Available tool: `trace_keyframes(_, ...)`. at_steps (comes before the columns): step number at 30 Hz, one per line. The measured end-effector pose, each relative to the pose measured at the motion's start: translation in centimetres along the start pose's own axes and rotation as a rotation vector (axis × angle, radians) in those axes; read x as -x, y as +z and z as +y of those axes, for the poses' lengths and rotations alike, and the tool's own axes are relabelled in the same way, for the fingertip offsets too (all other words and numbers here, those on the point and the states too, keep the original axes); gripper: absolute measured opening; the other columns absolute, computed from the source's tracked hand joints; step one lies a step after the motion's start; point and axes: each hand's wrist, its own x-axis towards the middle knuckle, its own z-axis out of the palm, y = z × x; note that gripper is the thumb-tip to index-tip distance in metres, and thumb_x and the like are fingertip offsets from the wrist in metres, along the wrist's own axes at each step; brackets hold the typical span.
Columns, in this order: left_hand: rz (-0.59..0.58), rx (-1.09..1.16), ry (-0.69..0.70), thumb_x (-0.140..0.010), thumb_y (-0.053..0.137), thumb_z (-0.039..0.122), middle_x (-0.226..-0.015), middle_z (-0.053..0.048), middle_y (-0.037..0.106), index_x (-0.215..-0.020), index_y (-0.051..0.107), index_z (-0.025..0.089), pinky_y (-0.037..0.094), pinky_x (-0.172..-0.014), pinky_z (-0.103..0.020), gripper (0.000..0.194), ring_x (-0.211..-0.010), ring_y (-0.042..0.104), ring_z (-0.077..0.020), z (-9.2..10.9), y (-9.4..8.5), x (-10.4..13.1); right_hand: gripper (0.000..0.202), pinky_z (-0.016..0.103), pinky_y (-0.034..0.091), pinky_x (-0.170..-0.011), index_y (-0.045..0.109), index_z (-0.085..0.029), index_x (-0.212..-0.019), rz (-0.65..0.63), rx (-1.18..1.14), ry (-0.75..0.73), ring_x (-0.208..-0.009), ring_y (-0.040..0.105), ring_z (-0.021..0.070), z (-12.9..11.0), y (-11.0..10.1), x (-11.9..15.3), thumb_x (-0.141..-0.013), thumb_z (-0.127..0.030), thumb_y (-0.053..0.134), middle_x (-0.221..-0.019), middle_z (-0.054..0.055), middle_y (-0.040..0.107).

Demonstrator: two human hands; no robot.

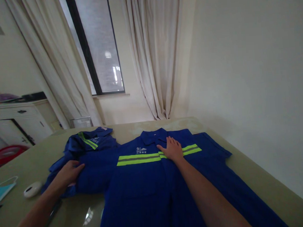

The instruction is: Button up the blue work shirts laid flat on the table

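A dark blue work jacket point(135, 183) with a yellow-green reflective stripe across its chest lies spread out, front side up, collar away from me. My left hand point(70, 173) is closed on the sleeve at the left, thumb and fingers around the cloth; some of its fingers are hidden. Flat on the upper chest, just below the collar and over the stripe, rests my right hand point(172, 149) with its fingers extended. A second blue garment point(91, 144) with a similar stripe lies crumpled behind the left sleeve.
Under the clothes is a pale green table point(19, 171). To the left lie a white rounded object point(33, 190) and a light blue face mask point(3, 192). A red basin point(9, 154) stands near a white cabinet point(28, 119). The right wall point(255, 86) borders the table.
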Motion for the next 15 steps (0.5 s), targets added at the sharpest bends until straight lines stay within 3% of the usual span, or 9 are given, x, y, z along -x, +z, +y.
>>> trace_keyframes(2,0.107,-0.171,0.091,-0.069,0.066,0.058,-0.077,-0.013,0.07,-0.1,0.06,0.025,0.054,-0.086,-0.06,0.046,-0.102,0.067,-0.0488,-0.1,0.1,0.7,0.097,0.044,0.015,-0.121,0.033,-0.008,-0.158,-0.003,0.001,0.004,-0.152,0.025,0.0296,-0.1,-0.1,0.1,-0.091,-0.079,0.032,-0.165,0.017,0.031)
trace_keyframes(5,0.133,-0.283,0.419,-0.077,0.058,0.061,-0.108,-0.017,0.072,-0.106,0.064,0.026,0.042,-0.109,-0.054,0.046,-0.117,0.061,-0.045,3.0,2.6,4.4,0.098,0.044,0.016,-0.121,0.034,-0.007,-0.157,0.013,0.0,0.027,-0.152,0.026,0.0297,-0.3,-0.2,-0.1,-0.091,-0.079,0.033,-0.164,0.017,0.032)
trace_keyframes(8,-0.133,-0.386,0.601,-0.092,0.04,0.059,-0.13,-0.017,0.067,-0.125,0.065,0.021,0.04,-0.113,-0.053,0.056,-0.125,0.059,-0.0392,7.4,8.1,10.4,0.098,0.045,0.016,-0.12,0.035,-0.005,-0.156,0.046,-0.002,0.091,-0.151,0.027,0.0313,-0.7,-0.1,-0.6,-0.092,-0.078,0.033,-0.163,0.019,0.033)
trace_keyframes(10,-0.297,-0.483,0.677,-0.096,0.034,0.064,-0.148,-0.014,0.057,-0.144,0.055,0.023,0.033,-0.118,-0.057,0.066,-0.139,0.048,-0.038,9.3,12.5,14.3,0.096,0.046,0.016,-0.12,0.035,-0.004,-0.156,0.058,0.0,0.123,-0.151,0.026,0.032,-0.9,0.2,-1.0,-0.093,-0.077,0.033,-0.163,0.02,0.033)
trace_keyframes(13,-0.399,-0.613,0.759,-0.094,0.033,0.073,-0.166,-0.01,0.032,-0.158,0.031,0.036,0.018,-0.116,-0.075,0.074,-0.151,0.027,-0.0445,9.6,17.6,17.5,0.092,0.048,0.017,-0.119,0.036,-0.005,-0.155,0.084,-0.005,0.116,-0.15,0.027,0.0334,-0.8,0.3,-1.5,-0.094,-0.074,0.037,-0.161,0.021,0.035)
trace_keyframes(15,-0.384,-0.642,0.802,-0.095,0.032,0.072,-0.169,-0.008,0.022,-0.16,0.021,0.04,0.01,-0.115,-0.079,0.074,-0.153,0.018,-0.0456,9.1,19.2,17.6,0.086,0.047,0.021,-0.117,0.039,-0.005,-0.153,0.134,-0.05,0.077,-0.145,0.035,0.035,-0.4,0.0,-1.7,-0.094,-0.068,0.044,-0.156,0.023,0.043)
